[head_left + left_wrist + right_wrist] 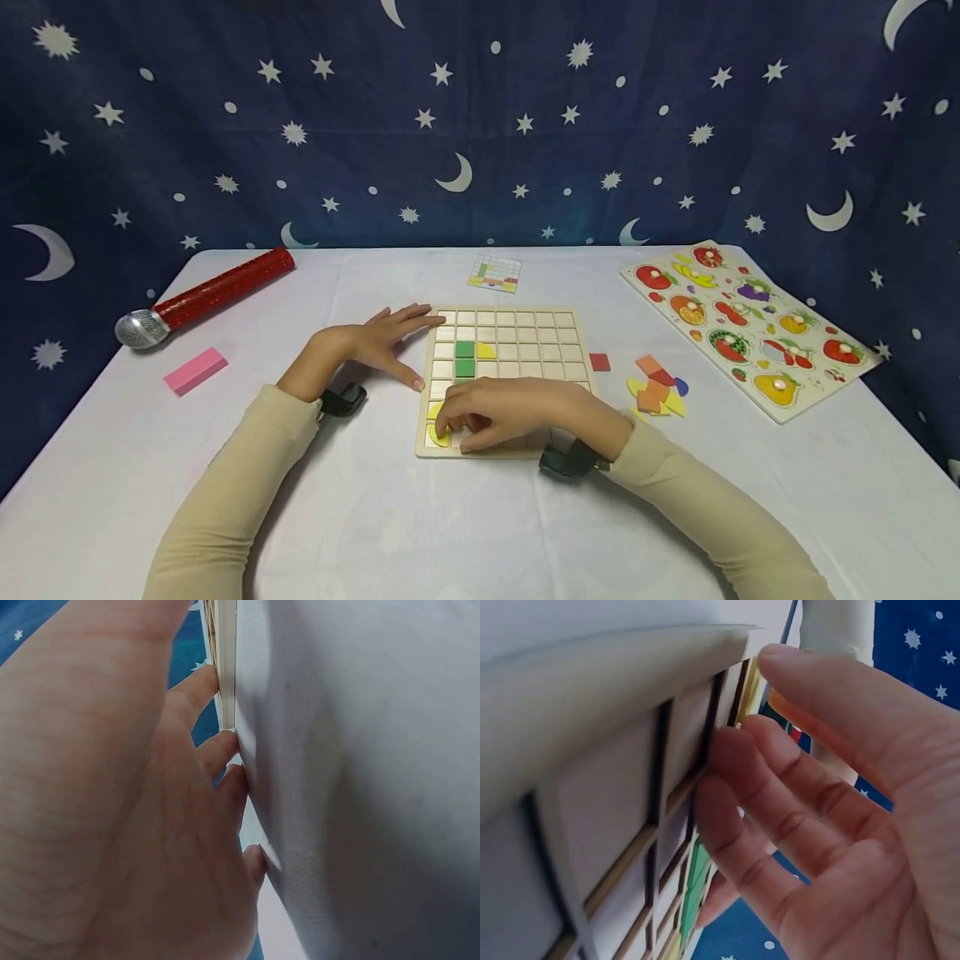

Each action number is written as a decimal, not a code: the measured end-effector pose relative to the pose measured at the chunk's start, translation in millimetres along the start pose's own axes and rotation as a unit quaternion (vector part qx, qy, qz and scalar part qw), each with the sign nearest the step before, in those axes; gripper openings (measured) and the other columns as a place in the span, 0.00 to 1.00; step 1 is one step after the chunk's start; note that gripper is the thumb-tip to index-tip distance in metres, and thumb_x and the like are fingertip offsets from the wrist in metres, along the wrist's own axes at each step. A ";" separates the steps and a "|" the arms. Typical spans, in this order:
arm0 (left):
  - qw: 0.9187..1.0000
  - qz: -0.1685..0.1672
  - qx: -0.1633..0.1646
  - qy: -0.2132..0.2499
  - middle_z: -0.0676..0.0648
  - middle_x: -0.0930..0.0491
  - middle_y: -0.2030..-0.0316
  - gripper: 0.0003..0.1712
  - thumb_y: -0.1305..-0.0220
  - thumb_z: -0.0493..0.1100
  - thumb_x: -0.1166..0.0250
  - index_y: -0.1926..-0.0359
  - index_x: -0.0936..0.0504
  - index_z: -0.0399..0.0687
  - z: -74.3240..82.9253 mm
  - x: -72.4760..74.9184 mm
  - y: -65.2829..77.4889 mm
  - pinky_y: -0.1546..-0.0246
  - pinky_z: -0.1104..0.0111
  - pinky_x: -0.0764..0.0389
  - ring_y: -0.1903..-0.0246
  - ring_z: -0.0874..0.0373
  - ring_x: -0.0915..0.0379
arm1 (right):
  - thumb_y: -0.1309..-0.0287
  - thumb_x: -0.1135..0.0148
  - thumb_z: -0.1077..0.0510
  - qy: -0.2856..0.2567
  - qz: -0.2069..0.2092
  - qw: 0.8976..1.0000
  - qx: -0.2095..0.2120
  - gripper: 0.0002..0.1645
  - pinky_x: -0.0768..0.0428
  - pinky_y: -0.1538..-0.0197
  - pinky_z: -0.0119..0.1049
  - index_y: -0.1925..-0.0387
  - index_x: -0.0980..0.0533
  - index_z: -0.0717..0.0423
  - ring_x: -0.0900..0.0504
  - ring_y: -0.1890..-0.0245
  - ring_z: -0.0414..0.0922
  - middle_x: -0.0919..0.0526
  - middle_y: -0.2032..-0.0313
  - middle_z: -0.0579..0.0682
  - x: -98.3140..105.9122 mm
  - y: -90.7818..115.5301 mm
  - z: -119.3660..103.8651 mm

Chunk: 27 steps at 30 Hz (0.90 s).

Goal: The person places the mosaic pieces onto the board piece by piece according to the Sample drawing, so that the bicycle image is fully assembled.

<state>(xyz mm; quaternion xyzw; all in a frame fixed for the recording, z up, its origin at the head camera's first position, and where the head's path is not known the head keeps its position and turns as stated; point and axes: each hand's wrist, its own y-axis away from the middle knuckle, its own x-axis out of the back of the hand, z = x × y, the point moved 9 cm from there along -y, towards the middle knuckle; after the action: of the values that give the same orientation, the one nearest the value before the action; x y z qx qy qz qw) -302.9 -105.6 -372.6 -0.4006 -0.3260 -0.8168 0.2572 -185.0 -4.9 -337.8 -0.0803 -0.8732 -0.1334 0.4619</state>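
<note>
A wooden grid board [522, 317] lies on the white cloth in the head view. My left hand [378, 340] has its fingers spread, with fingertips at the board's left edge; the left wrist view also shows fingers along that edge. Over the lower left squares, my right hand [510, 410] touches a yellow piece [435, 437] in the corner square with its index fingertip. Its other fingers are loosely bent over the board and partly hide the lower rows. Two green squares [464, 358] sit in the grid, with a yellow curved piece [486, 351] beside the upper one.
Right of the board lie a red square [599, 362] and a heap of coloured pieces [649, 398]. Farther right is a fruit puzzle board [750, 329]. A small pattern card [495, 273] lies behind the grid. At left are a red microphone [217, 296] and a pink block [196, 372].
</note>
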 end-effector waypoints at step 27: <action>1.000 -0.001 0.012 0.005 0.41 0.64 0.23 0.62 0.53 0.64 0.26 0.23 0.51 0.56 -1.7 -2.0 -1.1 0.29 0.42 0.69 0.25 0.41 0.71 | 0.39 0.34 0.56 -0.049 0.062 0.986 -0.145 0.10 0.22 0.61 0.32 0.56 0.18 0.51 0.26 0.67 0.36 0.24 0.68 0.36 33.1 101.0 45.5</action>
<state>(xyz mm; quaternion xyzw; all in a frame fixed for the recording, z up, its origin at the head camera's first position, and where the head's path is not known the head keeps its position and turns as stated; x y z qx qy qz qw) -303.4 -105.9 -375.4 -0.3931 -0.3348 -0.8149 0.2632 -212.6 105.8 -318.8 -0.2070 -0.8596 -0.2256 0.4090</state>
